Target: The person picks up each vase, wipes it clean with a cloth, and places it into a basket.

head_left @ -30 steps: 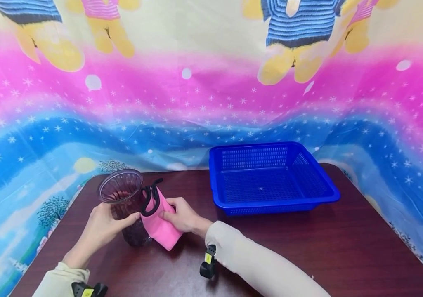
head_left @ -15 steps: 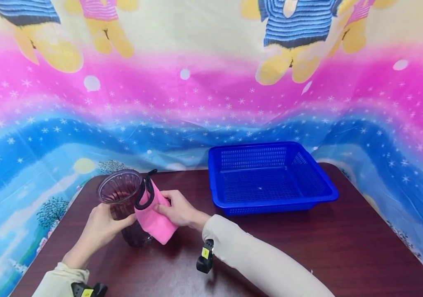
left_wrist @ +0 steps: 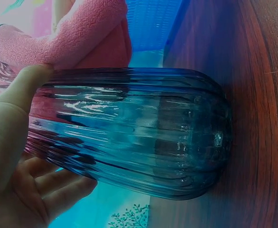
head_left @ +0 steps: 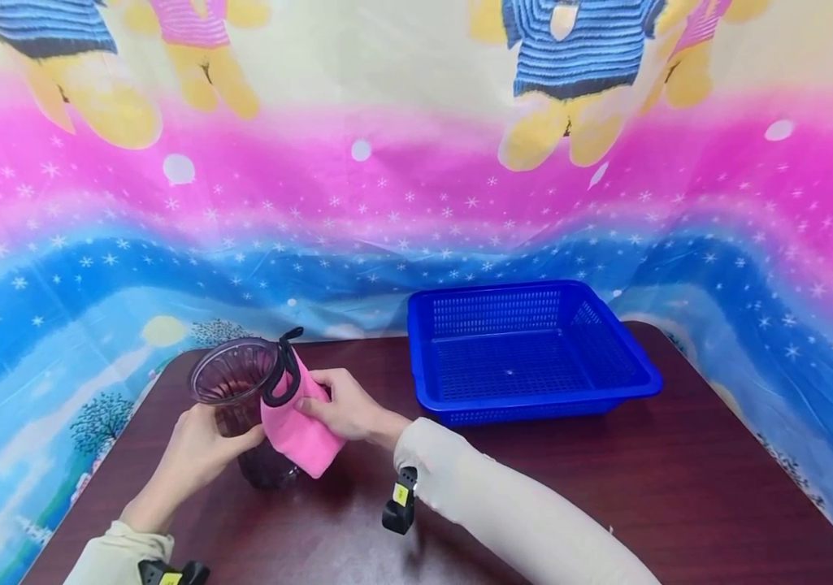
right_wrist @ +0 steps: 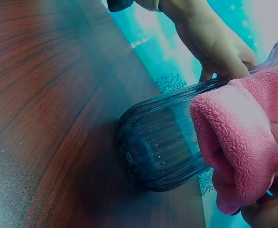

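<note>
A tall, ribbed, clear purple-tinted glass vase (head_left: 240,416) with a flared rim stands at the left of the table. My left hand (head_left: 197,451) grips it below the rim, thumb on the near side and fingers round the far side. In my right hand (head_left: 346,406) is a folded pink towel (head_left: 306,443) with black edging, pinched between thumb and fingers. The plush towel (right_wrist: 243,137) lies against the vase's right side in the right wrist view. The left wrist view shows the vase's lower body (left_wrist: 143,133) uncovered. Whether its base touches the table is unclear.
A blue perforated plastic basket (head_left: 511,370) stands at the back right of the dark wood table (head_left: 555,479). A printed cloth backdrop (head_left: 401,195) hangs behind the table and along its sides. A black wrist camera (head_left: 399,501) hangs below the right sleeve.
My right hand has moved the towel left and slightly up along the vase's side, toward its rim. My left hand keeps its grip on the vase with little movement.
</note>
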Demonstrator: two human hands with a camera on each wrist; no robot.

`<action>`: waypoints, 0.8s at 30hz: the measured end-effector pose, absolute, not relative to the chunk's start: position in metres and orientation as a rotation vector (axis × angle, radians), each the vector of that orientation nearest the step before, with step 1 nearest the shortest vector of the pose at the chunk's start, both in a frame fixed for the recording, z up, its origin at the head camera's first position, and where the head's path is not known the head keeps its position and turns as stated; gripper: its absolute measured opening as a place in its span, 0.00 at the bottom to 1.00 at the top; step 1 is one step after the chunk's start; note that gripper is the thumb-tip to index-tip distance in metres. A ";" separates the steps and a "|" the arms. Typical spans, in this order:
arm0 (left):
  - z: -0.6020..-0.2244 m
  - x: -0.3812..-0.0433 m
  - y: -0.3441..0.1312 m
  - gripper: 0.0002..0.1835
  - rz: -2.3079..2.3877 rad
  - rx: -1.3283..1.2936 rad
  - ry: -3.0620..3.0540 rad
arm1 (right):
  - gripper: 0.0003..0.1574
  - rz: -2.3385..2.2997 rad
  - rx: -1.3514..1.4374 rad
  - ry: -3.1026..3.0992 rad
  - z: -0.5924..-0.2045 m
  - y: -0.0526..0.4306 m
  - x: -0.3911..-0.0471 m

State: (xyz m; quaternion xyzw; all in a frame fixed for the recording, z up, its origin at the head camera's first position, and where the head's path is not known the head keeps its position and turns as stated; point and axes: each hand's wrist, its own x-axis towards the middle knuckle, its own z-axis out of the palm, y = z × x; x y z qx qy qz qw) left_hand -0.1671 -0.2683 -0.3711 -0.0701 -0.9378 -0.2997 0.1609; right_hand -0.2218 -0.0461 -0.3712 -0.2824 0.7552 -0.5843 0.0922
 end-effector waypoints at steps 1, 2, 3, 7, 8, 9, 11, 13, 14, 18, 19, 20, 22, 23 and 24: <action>-0.371 -0.167 -0.268 0.32 -0.855 -0.201 -2.677 | 0.12 -1.737 -0.836 2.243 -0.371 -0.046 -0.222; -0.371 -0.167 -0.268 0.32 -0.853 -0.202 -2.676 | 0.12 -1.737 -0.833 2.242 -0.372 -0.046 -0.222; -0.372 -0.168 -0.268 0.32 -0.853 -0.204 -2.674 | 0.12 -1.736 -0.828 2.246 -0.372 -0.046 -0.222; -0.371 -0.168 -0.268 0.32 -0.853 -0.203 -2.674 | 0.12 -1.725 -0.795 2.259 -0.373 -0.047 -0.222; -0.371 -0.168 -0.268 0.32 -0.854 -0.203 -2.674 | 0.12 -1.720 -0.788 2.263 -0.374 -0.047 -0.221; -0.371 -0.168 -0.268 0.32 -0.855 -0.201 -2.675 | 0.12 -1.714 -0.782 2.268 -0.375 -0.047 -0.221; -0.372 -0.168 -0.268 0.32 -0.855 -0.198 -2.676 | 0.12 -1.705 -0.773 2.279 -0.377 -0.047 -0.221; -0.372 -0.168 -0.268 0.32 -0.856 -0.196 -2.676 | 0.11 -1.696 -0.767 2.292 -0.379 -0.047 -0.220; -0.373 -0.168 -0.269 0.32 -0.855 -0.196 -2.676 | 0.11 -1.689 -0.764 2.301 -0.381 -0.046 -0.220; -0.373 -0.167 -0.268 0.32 -0.852 -0.191 -2.682 | 0.11 -1.662 -0.756 2.330 -0.387 -0.045 -0.219; -0.373 -0.167 -0.268 0.32 -0.852 -0.189 -2.684 | 0.11 -1.655 -0.755 2.336 -0.389 -0.045 -0.219; -0.373 -0.166 -0.268 0.33 -0.853 -0.188 -2.684 | 0.11 -1.648 -0.753 2.345 -0.391 -0.045 -0.219; -0.373 -0.166 -0.268 0.33 -0.853 -0.187 -2.680 | 0.11 -1.643 -0.748 2.349 -0.394 -0.044 -0.218; -0.373 -0.166 -0.268 0.33 -0.855 -0.189 -2.678 | 0.11 -1.642 -0.744 2.352 -0.395 -0.044 -0.218; -0.373 -0.166 -0.267 0.34 -0.858 -0.191 -2.677 | 0.12 -1.644 -0.740 2.352 -0.397 -0.044 -0.217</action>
